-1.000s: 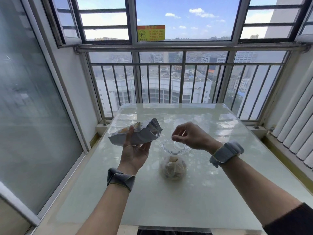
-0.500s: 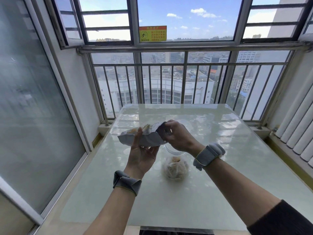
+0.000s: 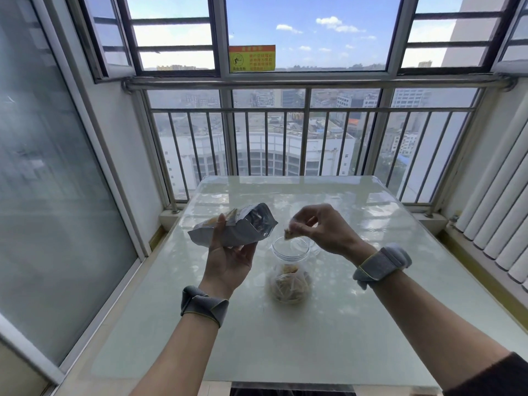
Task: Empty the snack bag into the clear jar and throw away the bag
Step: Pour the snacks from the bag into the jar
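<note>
A silver foil snack bag (image 3: pixel 237 228) lies sideways in my left hand (image 3: pixel 228 260), held above the table with its open mouth facing right. The clear jar (image 3: pixel 288 274) stands open on the glossy table (image 3: pixel 357 324), with several wrapped snack pieces at its bottom. My right hand (image 3: pixel 320 230) hovers just above the jar's mouth, to the right of the bag. Its fingertips pinch a small tan snack piece (image 3: pixel 288 233).
A metal railing (image 3: pixel 285 138) and windows close off the far side behind the table. A glass sliding door (image 3: pixel 51 181) runs along the left. White vertical blinds (image 3: pixel 503 210) hang at the right. No bin is in view.
My right hand had reached into the bag's mouth; it has now drawn back to the right with a snack piece and is over the jar. The bag has barely moved.
</note>
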Demonstrator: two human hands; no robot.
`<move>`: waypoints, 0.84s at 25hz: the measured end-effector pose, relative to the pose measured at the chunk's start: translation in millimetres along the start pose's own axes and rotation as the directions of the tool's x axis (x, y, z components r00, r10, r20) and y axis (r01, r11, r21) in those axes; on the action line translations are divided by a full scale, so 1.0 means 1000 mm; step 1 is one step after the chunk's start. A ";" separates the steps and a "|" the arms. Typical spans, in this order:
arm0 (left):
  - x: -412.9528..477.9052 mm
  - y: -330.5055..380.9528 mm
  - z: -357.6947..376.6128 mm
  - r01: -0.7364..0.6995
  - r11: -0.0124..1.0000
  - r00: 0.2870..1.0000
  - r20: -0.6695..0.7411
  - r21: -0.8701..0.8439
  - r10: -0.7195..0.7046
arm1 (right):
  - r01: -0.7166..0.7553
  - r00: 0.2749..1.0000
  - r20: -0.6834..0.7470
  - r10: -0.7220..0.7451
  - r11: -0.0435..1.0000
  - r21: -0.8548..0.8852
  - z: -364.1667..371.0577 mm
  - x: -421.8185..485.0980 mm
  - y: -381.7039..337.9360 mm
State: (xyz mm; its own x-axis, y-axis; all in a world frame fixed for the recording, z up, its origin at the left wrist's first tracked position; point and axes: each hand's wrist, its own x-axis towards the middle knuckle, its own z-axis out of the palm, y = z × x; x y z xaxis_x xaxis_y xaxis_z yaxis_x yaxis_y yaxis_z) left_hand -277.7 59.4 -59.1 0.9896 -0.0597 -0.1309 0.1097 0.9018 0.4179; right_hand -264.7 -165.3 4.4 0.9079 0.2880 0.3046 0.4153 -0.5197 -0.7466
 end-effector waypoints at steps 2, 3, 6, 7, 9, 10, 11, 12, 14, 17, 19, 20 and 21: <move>0.000 -0.001 0.002 -0.001 1.000 1.000 0.012 0.009 0.001 | -0.001 1.000 0.005 0.002 0.996 -0.089 0.003 -0.002 0.002; -0.001 -0.002 0.003 -0.002 1.000 1.000 0.019 0.015 0.001 | 0.012 1.000 -0.015 -0.013 0.995 -0.095 0.004 0.000 0.001; -0.003 -0.006 0.008 0.003 1.000 0.999 0.045 0.020 -0.004 | 0.086 0.996 -0.024 -0.087 0.995 -0.048 0.012 0.007 -0.012; -0.004 -0.008 0.010 0.002 1.000 0.998 0.059 0.025 -0.004 | 0.112 0.994 -0.010 -0.113 0.993 -0.044 0.016 0.010 -0.016; -0.007 -0.011 0.013 -0.001 0.999 0.996 0.089 0.035 -0.002 | 0.178 0.984 0.009 -0.177 0.982 -0.058 0.027 0.015 -0.023; -0.008 -0.013 0.015 -0.002 0.999 0.995 0.098 0.036 -0.002 | 0.199 0.980 0.022 -0.198 0.977 -0.069 0.032 0.017 -0.025; -0.010 -0.014 0.016 -0.001 0.999 0.995 0.101 0.035 -0.002 | 0.197 0.980 0.038 -0.195 0.977 -0.082 0.036 0.019 -0.026; -0.010 -0.014 0.017 0.001 0.999 0.995 0.100 0.036 -0.004 | 0.173 0.984 0.053 -0.169 0.980 -0.094 0.039 0.021 -0.026; -0.011 -0.014 0.017 0.007 0.999 0.995 0.095 0.048 -0.012 | 0.128 0.990 0.075 -0.118 0.983 -0.134 0.044 0.023 -0.025; -0.012 -0.014 0.014 0.010 0.997 0.997 0.081 0.071 -0.016 | 0.124 0.991 0.067 -0.113 0.975 -0.183 0.046 0.023 -0.024; -0.011 -0.014 0.012 0.010 0.997 0.997 0.081 0.071 -0.016 | 0.142 0.989 0.062 -0.134 0.979 -0.143 0.044 0.020 -0.024; -0.011 -0.014 0.011 0.011 0.997 0.997 0.081 0.070 -0.017 | 0.149 0.987 0.069 -0.142 0.983 -0.103 0.042 0.018 -0.024; -0.010 -0.013 0.010 0.013 0.998 0.996 0.082 0.067 -0.018 | 0.153 0.986 0.084 -0.147 0.986 -0.064 0.039 0.016 -0.025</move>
State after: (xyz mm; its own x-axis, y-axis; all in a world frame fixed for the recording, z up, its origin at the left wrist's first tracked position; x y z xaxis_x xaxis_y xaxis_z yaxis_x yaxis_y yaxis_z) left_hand -288.4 43.8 -54.1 0.9917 -0.1111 -0.0646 0.1284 0.8701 0.4759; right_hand -262.7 -116.8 4.6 0.8290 0.4274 0.3606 0.5517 -0.5200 -0.6521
